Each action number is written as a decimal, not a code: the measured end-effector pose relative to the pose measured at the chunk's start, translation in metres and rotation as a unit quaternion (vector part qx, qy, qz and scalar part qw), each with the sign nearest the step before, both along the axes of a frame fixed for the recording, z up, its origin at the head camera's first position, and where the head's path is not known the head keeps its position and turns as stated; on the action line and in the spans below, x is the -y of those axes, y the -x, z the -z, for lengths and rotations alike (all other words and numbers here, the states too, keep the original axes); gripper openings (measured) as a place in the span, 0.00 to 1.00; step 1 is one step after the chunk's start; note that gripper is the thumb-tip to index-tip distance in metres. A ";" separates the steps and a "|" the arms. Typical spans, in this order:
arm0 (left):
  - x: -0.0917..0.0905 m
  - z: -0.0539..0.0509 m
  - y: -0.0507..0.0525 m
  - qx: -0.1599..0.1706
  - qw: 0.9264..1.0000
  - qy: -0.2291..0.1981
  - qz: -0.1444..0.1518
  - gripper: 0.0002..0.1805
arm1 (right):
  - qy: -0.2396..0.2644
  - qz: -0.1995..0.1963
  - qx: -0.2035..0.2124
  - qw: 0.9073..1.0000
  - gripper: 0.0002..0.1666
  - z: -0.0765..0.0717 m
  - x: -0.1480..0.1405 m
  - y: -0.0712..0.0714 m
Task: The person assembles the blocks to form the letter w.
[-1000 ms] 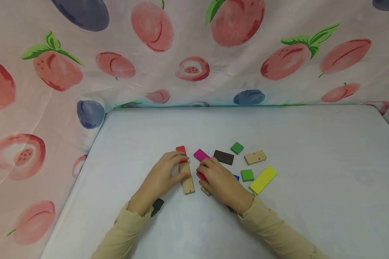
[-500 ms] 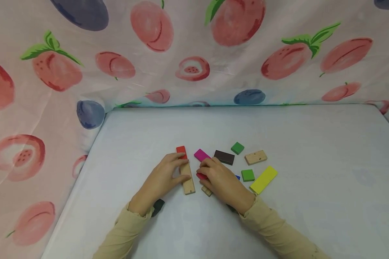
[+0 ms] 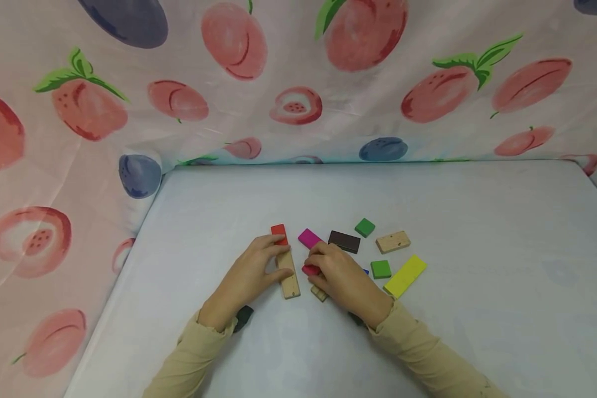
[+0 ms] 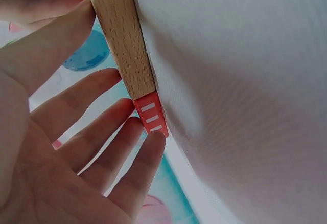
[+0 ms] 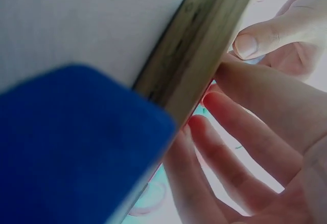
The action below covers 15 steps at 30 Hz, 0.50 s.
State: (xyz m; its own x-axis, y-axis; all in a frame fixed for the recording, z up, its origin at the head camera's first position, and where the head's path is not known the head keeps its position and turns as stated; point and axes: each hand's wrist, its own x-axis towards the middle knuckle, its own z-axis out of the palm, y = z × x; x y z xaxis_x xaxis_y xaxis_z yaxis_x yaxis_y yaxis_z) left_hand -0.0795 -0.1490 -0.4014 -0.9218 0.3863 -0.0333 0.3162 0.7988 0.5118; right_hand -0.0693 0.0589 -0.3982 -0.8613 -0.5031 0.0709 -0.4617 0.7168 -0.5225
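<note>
Pale wooden plank [image 3: 291, 284], flat on the white table [image 3: 487, 237], end to end with a small red rectangular block [image 3: 277, 229]. Spread along both, the loosely straightened fingers of the left hand [image 3: 246, 268]: thumb on the plank, other fingertips against plank and red block, touching without gripping. Pinched between thumb and fingers of the right hand [image 3: 338, 273], just right of the plank: a crimson block [image 3: 310, 270], partly hidden.

Fine speckled grain along the plank in the left wrist view; pale bars on the red block's side; coarser, dark-streaked grain on the second wooden block [image 3: 319, 293] under the right hand. Just beyond, a smooth magenta block [image 3: 310, 238] and a dark brown rectangular block [image 3: 345, 241].

Forearms in beige sleeves [image 3: 191, 351], slanting inward from the lower edge, backs of both hands toward the head camera.
</note>
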 end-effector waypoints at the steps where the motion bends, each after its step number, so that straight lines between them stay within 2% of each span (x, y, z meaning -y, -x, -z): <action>1: 0.000 0.000 0.000 0.000 1.000 -0.001 0.000 0.28 | 0.000 0.001 0.002 1.000 0.14 0.000 0.000 0.000; 10: 0.001 0.000 0.000 -0.001 1.000 -0.003 0.003 0.27 | 0.018 0.007 0.006 1.000 0.14 0.001 -0.003 -0.002; 15: 0.001 0.001 -0.001 -0.017 1.000 0.002 0.008 0.27 | 0.038 0.001 -0.002 0.999 0.12 0.001 -0.004 -0.001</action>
